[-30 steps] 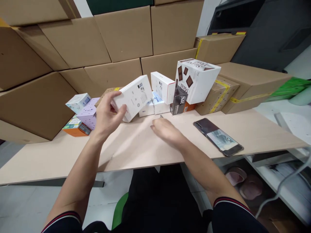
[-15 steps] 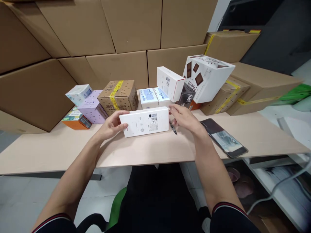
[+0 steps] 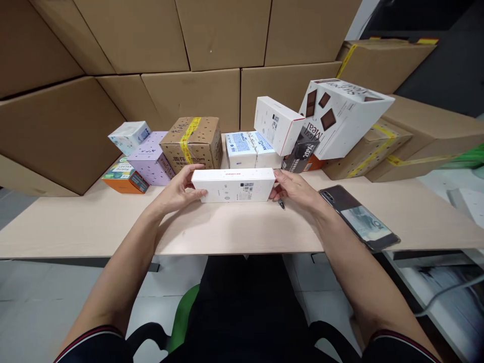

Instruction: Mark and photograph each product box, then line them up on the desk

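A long white box (image 3: 234, 185) is held in the middle of the frame, level and lengthwise, its printed side facing the viewer and its top face showing. The left hand (image 3: 181, 190) has its grip clamped on the box's left end, thumb on the printed side. The right hand (image 3: 297, 189) is at the other end, its grip closed on the right edge. Whether the underside touches the worktop (image 3: 242, 239) is hard to tell from this angle.

A pen (image 3: 281, 203) pokes out just below the right fingers, most of it hidden. Right of centre lies a phone (image 3: 346, 199) with a banknote (image 3: 365, 223) on its back, near the right forearm.

Behind the held box stand a brown carton (image 3: 207, 151) with yellow tape and, to its right, a blue-and-white pack (image 3: 245, 146). A second white box (image 3: 276, 123) sits tilted above the right part of that pack, beside a large white box (image 3: 344, 118) printed with chocolate squares. A dark box (image 3: 302, 151) marked 20% is below them.

Left of the brown carton are a purple box (image 3: 149, 156), a small pale box (image 3: 130, 136) and an orange-and-green box (image 3: 126, 176). Big cardboard boxes (image 3: 191, 98) fill the upper part of the frame.
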Demonstrator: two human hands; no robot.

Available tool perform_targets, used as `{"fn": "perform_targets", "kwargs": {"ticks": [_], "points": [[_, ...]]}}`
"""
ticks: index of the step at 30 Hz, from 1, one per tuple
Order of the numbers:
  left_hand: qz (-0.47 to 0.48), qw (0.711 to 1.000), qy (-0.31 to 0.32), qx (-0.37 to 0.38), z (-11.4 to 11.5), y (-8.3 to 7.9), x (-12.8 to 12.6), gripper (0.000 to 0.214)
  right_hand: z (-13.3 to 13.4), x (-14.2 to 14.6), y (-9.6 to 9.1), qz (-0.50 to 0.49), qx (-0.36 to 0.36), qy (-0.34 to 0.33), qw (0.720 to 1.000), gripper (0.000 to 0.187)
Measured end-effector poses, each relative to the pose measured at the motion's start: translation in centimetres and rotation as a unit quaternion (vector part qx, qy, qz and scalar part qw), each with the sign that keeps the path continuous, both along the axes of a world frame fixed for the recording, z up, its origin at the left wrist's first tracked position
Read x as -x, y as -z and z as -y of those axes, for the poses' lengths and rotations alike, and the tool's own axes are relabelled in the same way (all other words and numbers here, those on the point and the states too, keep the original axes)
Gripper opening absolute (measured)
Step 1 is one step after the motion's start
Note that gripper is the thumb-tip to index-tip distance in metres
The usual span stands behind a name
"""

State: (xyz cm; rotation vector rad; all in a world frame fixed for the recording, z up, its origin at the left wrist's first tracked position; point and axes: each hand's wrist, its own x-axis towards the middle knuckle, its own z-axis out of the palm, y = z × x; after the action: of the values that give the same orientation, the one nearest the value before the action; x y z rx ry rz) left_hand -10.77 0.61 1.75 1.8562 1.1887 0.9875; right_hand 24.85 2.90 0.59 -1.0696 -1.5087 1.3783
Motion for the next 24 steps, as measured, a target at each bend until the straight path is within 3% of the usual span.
{"fn": "perform_targets", "kwargs": {"ticks": [5, 11, 18, 24], "points": [[-0.087, 0.996, -0.031, -0.010, 0.1, -0.6, 0.6, 0.062, 0.9, 0.3, -0.3, 0.017, 0.010, -0.008, 1.000, 0.065], [0.005, 0.999, -0.021, 0.043, 0.4, -0.7, 0.0, 0.063, 1.7, 0.8, -0.5, -0.022, 0.068, -0.031, 0.997, 0.053], [0.075, 0.995, 0.001, 0.062, 0.6, -1.4, -0.4, 0.057, 1.3, 0.8, 0.1, -0.040, 0.065, -0.018, 0.997, 0.045], [0.070, 0.991, 0.035, 0.113, 1.0, -1.9, 0.2, 0.058, 1.2, 0.7, 0.1, -0.059, 0.047, -0.033, 0.997, 0.038]]}}
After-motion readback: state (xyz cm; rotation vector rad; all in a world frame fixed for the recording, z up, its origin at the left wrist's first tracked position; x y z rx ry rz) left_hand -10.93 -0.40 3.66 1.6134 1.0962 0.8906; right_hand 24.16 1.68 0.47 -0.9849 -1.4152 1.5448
